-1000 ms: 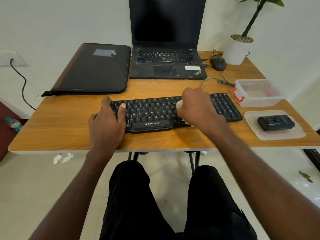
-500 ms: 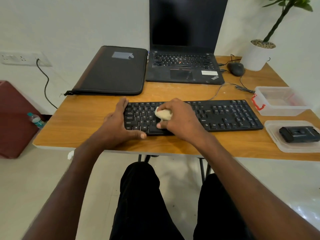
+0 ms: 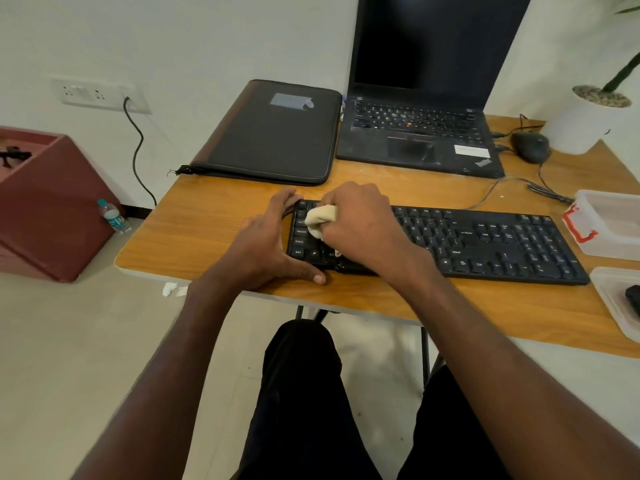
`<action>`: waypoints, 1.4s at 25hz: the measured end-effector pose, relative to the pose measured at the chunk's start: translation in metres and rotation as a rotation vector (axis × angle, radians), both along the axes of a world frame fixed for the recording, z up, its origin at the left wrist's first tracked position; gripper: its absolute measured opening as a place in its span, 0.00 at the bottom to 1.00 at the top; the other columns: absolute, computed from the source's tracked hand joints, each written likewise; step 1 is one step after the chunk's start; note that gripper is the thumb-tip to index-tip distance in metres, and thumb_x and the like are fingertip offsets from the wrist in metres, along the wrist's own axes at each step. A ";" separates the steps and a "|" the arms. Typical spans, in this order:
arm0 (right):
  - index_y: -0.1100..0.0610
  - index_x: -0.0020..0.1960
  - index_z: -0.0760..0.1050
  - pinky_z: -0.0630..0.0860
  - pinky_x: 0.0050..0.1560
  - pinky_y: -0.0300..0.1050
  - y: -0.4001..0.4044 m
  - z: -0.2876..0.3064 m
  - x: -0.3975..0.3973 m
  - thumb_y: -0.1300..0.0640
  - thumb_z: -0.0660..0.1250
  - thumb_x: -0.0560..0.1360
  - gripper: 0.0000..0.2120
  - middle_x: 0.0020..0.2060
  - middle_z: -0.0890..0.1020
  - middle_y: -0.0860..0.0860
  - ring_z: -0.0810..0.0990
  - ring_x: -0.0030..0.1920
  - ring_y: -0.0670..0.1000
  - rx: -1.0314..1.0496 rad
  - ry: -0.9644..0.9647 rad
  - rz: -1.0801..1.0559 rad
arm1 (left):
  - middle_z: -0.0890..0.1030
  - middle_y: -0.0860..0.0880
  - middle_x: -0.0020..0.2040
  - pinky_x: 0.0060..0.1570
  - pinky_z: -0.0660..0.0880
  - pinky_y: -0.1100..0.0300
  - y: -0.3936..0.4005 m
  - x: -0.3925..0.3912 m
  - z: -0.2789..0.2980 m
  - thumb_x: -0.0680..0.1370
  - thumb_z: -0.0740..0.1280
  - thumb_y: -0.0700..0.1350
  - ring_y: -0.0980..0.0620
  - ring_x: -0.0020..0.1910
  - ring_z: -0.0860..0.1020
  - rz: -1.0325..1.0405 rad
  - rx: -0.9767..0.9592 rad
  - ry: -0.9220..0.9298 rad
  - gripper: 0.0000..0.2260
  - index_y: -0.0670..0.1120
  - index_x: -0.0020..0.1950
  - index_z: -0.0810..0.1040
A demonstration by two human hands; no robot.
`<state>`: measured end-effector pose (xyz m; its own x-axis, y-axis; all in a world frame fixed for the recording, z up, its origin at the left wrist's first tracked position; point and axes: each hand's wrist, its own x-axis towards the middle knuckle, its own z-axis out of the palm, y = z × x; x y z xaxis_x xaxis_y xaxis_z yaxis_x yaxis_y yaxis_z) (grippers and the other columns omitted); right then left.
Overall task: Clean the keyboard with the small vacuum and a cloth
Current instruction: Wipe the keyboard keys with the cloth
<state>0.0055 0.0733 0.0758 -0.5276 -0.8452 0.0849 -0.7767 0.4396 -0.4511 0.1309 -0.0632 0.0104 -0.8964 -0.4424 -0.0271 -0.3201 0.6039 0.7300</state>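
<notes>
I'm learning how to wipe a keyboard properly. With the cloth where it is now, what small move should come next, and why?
Probably drag the bunched cream cloth rightward along the black keyboard. The right hand presses it on the far-left keys, the left hand braces that end, and the keys to the right lie uncovered.

Matt black plastic keyboard [image 3: 485, 242], soft cream cloth [image 3: 320, 220], wood-grain table [image 3: 207, 230]
</notes>
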 end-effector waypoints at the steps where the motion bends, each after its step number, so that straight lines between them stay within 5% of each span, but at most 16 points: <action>1: 0.51 0.53 0.86 0.76 0.39 0.45 -0.004 0.003 0.005 0.58 0.74 0.73 0.09 0.42 0.83 0.48 0.80 0.44 0.49 -0.003 -0.018 0.072 | 0.69 0.54 0.79 0.77 0.67 0.39 0.001 0.000 0.000 0.50 0.81 0.74 0.46 0.75 0.71 0.000 -0.001 0.004 0.68 0.61 0.82 0.50; 3: 0.51 0.53 0.87 0.80 0.46 0.48 -0.008 0.007 0.011 0.58 0.75 0.73 0.10 0.45 0.86 0.47 0.82 0.46 0.49 0.025 -0.081 0.226 | 0.70 0.54 0.79 0.77 0.66 0.39 0.003 0.001 0.002 0.50 0.82 0.74 0.46 0.76 0.71 -0.005 -0.006 0.013 0.69 0.60 0.83 0.50; 6: 0.51 0.55 0.85 0.77 0.43 0.45 -0.012 0.011 -0.002 0.57 0.76 0.72 0.12 0.48 0.85 0.49 0.82 0.49 0.50 0.185 0.097 0.231 | 0.68 0.53 0.80 0.79 0.63 0.40 0.004 0.000 0.006 0.52 0.85 0.70 0.46 0.77 0.68 0.002 -0.010 -0.003 0.70 0.58 0.84 0.49; 9: 0.51 0.55 0.85 0.70 0.45 0.41 -0.010 0.008 0.006 0.60 0.75 0.72 0.12 0.50 0.82 0.43 0.79 0.50 0.47 0.086 0.134 0.351 | 0.70 0.53 0.79 0.78 0.64 0.39 0.003 0.002 0.005 0.53 0.85 0.69 0.46 0.76 0.71 -0.007 -0.017 0.013 0.68 0.56 0.84 0.50; 12: 0.49 0.58 0.84 0.67 0.47 0.42 0.003 0.000 -0.002 0.64 0.73 0.73 0.17 0.52 0.81 0.47 0.77 0.53 0.49 0.076 0.191 0.410 | 0.69 0.55 0.79 0.78 0.63 0.40 0.002 0.002 0.004 0.52 0.85 0.70 0.47 0.76 0.70 -0.014 -0.008 0.011 0.68 0.58 0.83 0.51; 16: 0.52 0.59 0.84 0.74 0.48 0.50 0.012 -0.013 -0.009 0.68 0.73 0.72 0.19 0.51 0.80 0.51 0.78 0.52 0.55 -0.045 0.246 0.276 | 0.67 0.55 0.81 0.79 0.63 0.40 0.003 0.001 0.004 0.49 0.81 0.75 0.48 0.78 0.68 -0.010 0.015 0.002 0.68 0.60 0.82 0.51; 20: 0.50 0.54 0.86 0.78 0.51 0.52 0.028 -0.010 -0.020 0.70 0.74 0.68 0.20 0.51 0.83 0.47 0.80 0.53 0.53 -0.011 0.148 0.421 | 0.66 0.55 0.81 0.79 0.63 0.40 0.002 0.000 0.003 0.48 0.81 0.76 0.49 0.79 0.68 -0.006 0.019 0.004 0.69 0.60 0.82 0.51; 24: 0.47 0.58 0.84 0.74 0.48 0.47 0.029 0.010 -0.029 0.64 0.74 0.73 0.17 0.53 0.83 0.48 0.80 0.55 0.52 0.167 0.250 0.324 | 0.66 0.54 0.81 0.79 0.64 0.39 0.002 0.000 0.004 0.47 0.80 0.78 0.47 0.78 0.68 -0.005 0.019 -0.003 0.69 0.61 0.81 0.52; 29: 0.47 0.62 0.83 0.75 0.54 0.48 0.033 -0.001 -0.009 0.67 0.73 0.72 0.23 0.56 0.82 0.48 0.79 0.58 0.52 0.092 0.180 0.237 | 0.66 0.54 0.81 0.79 0.64 0.40 0.000 0.001 0.002 0.47 0.81 0.77 0.49 0.79 0.66 -0.006 0.052 0.019 0.67 0.64 0.79 0.53; 35: 0.49 0.61 0.83 0.73 0.51 0.47 0.069 -0.011 -0.023 0.64 0.74 0.74 0.18 0.54 0.81 0.50 0.79 0.56 0.55 0.035 0.203 -0.162 | 0.64 0.55 0.82 0.81 0.61 0.40 -0.001 0.000 0.000 0.47 0.83 0.75 0.50 0.81 0.63 -0.001 0.058 0.016 0.68 0.63 0.80 0.52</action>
<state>-0.0178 0.1420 0.0649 -0.6317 -0.7552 0.1748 -0.7678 0.5785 -0.2755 0.1308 -0.0640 0.0100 -0.8973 -0.4397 -0.0379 -0.3073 0.5608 0.7688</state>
